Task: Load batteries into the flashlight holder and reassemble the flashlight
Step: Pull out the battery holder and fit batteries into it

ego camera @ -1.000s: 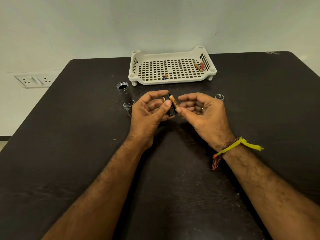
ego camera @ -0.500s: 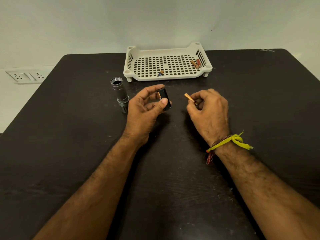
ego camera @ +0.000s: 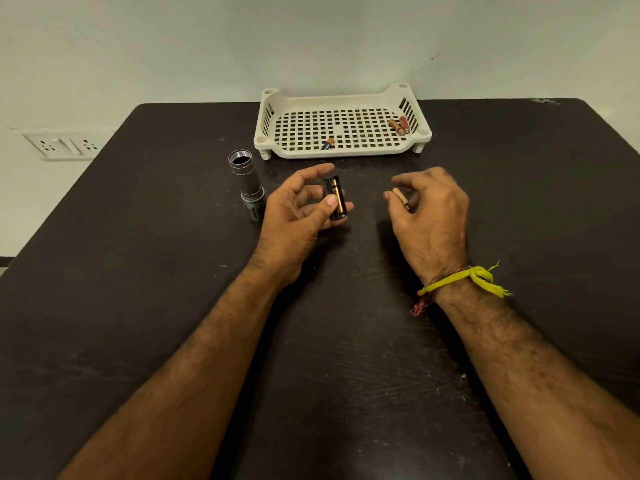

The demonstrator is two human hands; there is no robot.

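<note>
With the left hand [ego camera: 298, 209] gripping the battery holder [ego camera: 335, 199] steady, the right hand [ego camera: 427, 209], pinching a battery [ego camera: 400, 195], should match polarity and press it into an empty slot.

Single head-worn wide-angle view, looking forward and down across the dark surface [ego camera: 138, 306] toward the far wall [ego camera: 311, 39]. Both forearms entered from the bottom edge; hands sat near, mid-frame. No second view recorded.

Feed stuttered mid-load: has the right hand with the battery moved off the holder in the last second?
Yes. The right hand, pinching the battery, has pulled rightward from the holder, now below the tray's right end.
</note>
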